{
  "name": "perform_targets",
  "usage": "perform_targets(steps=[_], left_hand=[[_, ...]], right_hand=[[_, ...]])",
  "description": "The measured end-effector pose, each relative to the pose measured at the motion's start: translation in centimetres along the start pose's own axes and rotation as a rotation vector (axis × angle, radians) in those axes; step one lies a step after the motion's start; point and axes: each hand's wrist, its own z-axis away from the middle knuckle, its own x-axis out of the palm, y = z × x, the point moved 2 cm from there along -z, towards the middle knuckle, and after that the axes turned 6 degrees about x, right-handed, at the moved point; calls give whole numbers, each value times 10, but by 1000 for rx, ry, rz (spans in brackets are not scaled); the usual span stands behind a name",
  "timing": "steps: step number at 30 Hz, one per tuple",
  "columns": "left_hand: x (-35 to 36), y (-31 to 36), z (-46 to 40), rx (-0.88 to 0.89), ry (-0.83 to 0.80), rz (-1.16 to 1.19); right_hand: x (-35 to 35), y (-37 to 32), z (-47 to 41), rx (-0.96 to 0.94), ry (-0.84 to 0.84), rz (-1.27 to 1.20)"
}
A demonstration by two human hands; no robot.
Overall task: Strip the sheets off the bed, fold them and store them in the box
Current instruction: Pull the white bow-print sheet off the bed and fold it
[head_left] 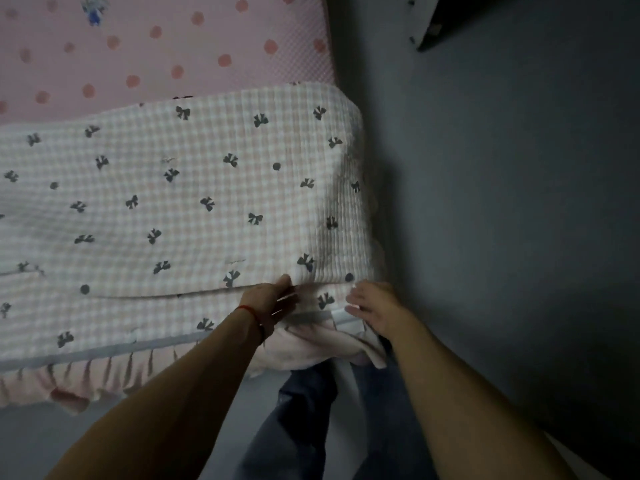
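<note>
Both hands at the bed's near corner: left hand pinching the checked sheet, right hand blurred, grip hard to tell. Box out of sight.

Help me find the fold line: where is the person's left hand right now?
In the head view, the left hand is low and centre, on the bow-print sheet near the bed's corner, left of the right hand.

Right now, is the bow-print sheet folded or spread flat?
Folded, at least partly: the bow-print sheet lies doubled, with a layer edge crossing it beside the left hand.
</note>
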Motion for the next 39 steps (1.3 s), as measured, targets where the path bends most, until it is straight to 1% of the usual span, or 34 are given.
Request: perform_targets(steps=[2,4,7,9,12,15,17,20,22,24,26,27,30,34,35,36,39], left_hand=[[1,-13,-12,20,24,14],[2,-26,-23,55,44,13],[3,-38,-19,102,46,77],[3,-45,-7,119,50,78],[7,-62,8,94,50,85],[16,-77,12,22,37,152],[16,-78,5,-31,23,175],[4,-67,-8,-89,-4,116],[-8,-55,-12,-87,-6,139],[-25,-45,-19,-66,50,267],[-40,-44,-24,-40,153,358],[-45,-45,-24,-14,193,363],[-49,-57,-20,43,215,338],[-53,-75,-12,44,255,289],[-53,-79,-11,32,266,291],[-55,-80,-12,24,279,286],[-55,-81,-20,0,284,229]], right_hand=[[13,-1,-19,77,32,-236],[21,-2,-39,95,63,-407],[21,-4,-51,98,30,-620],[11,2,-55,77,121,-657],[-8,19,-61,23,258,-626],[-19,35,-74,-8,263,-666],[-21,40,-78,36,228,-680],[-23,41,-76,91,210,-591],[-24,40,-74,88,215,-560],[-27,37,-71,56,267,-558],[-34,32,-68,6,337,-498],[-38,30,-67,-23,365,-458],[-47,31,-53,-99,437,-393],[-51,48,-51,-161,516,-325],[-50,52,-53,-171,544,-255],[-47,54,-54,-191,575,-135],[-32,50,-37,-321,673,337]])
